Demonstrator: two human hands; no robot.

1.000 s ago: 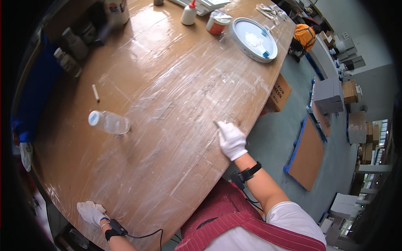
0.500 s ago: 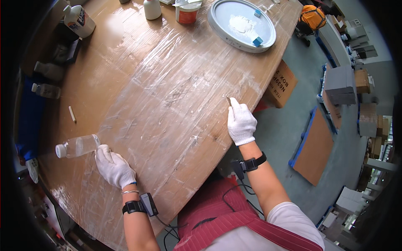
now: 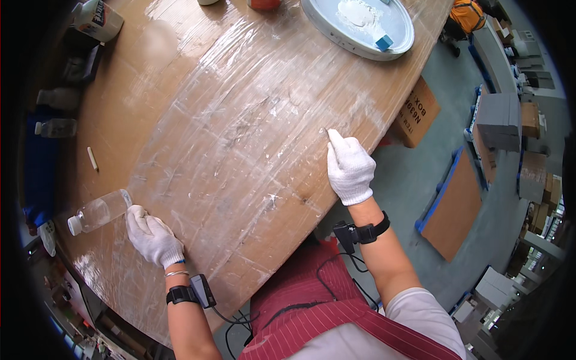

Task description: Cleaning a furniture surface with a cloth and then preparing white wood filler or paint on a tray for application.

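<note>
My left hand (image 3: 153, 236), in a white glove, rests on the wooden table (image 3: 198, 96) with its fingertips touching the base of a clear plastic bottle (image 3: 99, 211) that lies on its side. It is not closed around the bottle. My right hand (image 3: 349, 168), also gloved, lies flat near the table's right edge on the crinkled clear film (image 3: 252, 120) that covers the tabletop. Neither hand holds anything.
A round pale tray (image 3: 360, 30) with white powder and a small blue block sits at the far right. A white jar (image 3: 99, 18), more bottles (image 3: 57, 127) and a small white stick (image 3: 92, 158) lie along the left. A cardboard box (image 3: 417, 114) stands on the floor.
My left hand has come up from the table's near edge to the lying bottle. The view has shifted so the table sits lower and closer; my right hand stays on the film.
</note>
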